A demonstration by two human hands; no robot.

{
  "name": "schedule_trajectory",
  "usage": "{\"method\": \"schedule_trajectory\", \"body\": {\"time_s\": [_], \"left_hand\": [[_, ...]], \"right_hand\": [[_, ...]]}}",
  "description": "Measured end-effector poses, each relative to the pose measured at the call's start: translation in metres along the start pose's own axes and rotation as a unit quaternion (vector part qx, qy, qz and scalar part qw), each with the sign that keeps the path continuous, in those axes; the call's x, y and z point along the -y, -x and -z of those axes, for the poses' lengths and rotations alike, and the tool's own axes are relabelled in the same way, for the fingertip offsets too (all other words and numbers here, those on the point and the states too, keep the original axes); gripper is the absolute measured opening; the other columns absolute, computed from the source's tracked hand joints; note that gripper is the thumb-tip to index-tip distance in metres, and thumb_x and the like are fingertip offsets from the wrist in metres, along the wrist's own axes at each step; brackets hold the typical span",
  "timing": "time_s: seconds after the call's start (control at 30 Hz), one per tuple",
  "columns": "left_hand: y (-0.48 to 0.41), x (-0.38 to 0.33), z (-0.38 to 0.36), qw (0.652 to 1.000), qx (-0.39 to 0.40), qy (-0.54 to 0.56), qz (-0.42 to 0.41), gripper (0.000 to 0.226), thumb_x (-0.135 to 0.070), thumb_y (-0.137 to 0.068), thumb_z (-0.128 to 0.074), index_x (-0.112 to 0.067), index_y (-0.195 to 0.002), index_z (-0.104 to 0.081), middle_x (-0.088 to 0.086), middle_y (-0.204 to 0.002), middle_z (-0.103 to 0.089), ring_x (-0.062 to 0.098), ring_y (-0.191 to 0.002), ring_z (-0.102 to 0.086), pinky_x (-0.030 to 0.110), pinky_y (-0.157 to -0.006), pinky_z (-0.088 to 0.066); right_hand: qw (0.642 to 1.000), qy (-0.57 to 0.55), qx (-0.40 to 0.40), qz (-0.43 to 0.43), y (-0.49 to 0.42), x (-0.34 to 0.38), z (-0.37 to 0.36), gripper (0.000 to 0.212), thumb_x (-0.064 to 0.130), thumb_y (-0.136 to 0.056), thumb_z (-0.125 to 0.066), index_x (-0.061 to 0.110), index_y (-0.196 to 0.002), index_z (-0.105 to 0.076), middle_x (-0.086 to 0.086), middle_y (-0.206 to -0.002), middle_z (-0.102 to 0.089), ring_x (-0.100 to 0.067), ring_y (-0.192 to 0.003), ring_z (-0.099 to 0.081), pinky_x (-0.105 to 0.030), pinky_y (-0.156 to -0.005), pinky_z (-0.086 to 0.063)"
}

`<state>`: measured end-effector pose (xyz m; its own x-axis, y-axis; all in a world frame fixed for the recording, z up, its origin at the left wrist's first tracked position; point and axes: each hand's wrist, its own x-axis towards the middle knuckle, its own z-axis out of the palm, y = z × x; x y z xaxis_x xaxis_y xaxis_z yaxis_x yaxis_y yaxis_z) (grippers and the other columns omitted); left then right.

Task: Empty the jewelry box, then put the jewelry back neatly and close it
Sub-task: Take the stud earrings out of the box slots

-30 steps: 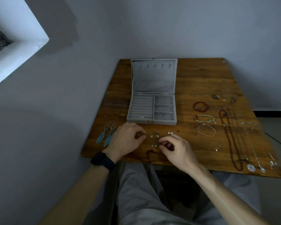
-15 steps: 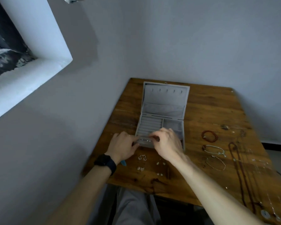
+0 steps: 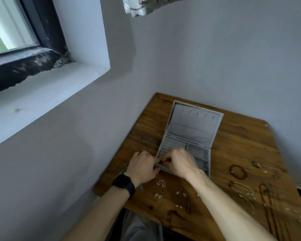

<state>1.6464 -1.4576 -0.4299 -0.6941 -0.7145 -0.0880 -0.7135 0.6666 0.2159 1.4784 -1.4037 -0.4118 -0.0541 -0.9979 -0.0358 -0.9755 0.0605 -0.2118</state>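
**Open jewelry box on a plank table, both hands at its near left corner**

A rough, dark-stained wooden table stands in a corner of grey walls, below a deep window. The jewelry box, rectangular and lined in grey velvet, sits on the table's left half. Its hinge is on the far side and its lid is thrown back, so the open box runs lengthwise away from the person, slanting slightly right. The left hand, with a black watch on its wrist, curls over the box's near left corner, thumb against the front wall. The right hand has its fingertips pinched over the nearest padded ring rolls; what they hold cannot be told. To the right lie a long dark bead necklace, thin silver bracelets and a round red bead bracelet. Small earrings are scattered just in front of the box
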Motion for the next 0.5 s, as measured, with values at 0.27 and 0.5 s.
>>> {"method": "schedule_trajectory", "body": {"time_s": [0.27, 0.5], "left_hand": [[-0.004, 0.001, 0.006, 0.999, 0.033, 0.011, 0.005, 0.051, -0.049, -0.098, -0.046, -0.034, -0.147, -0.049, 0.003, -0.123, -0.065, 0.024, -0.127, -0.046, 0.04, -0.105, -0.035], [-0.006, 0.004, 0.018, 0.999, 0.033, 0.032, -0.016, 0.045, -0.048, -0.098, -0.05, -0.035, -0.141, -0.056, 0.0, -0.129, -0.067, 0.019, -0.11, -0.064, 0.038, -0.09, -0.055]], "right_hand": [[0.997, -0.007, 0.079, -0.009, -0.009, 0.002, 0.005, 0.016, 0.027, -0.098, -0.059, 0.024, -0.108, -0.071, 0.001, -0.103, -0.068, -0.018, -0.094, -0.066, -0.031, -0.07, -0.052], [0.992, -0.108, -0.056, -0.024, 0.023, -0.012, 0.005, 0.018, 0.031, -0.102, -0.054, 0.021, -0.113, -0.064, 0.007, -0.113, -0.055, -0.009, -0.109, -0.047, -0.025, -0.094, -0.041]]}}
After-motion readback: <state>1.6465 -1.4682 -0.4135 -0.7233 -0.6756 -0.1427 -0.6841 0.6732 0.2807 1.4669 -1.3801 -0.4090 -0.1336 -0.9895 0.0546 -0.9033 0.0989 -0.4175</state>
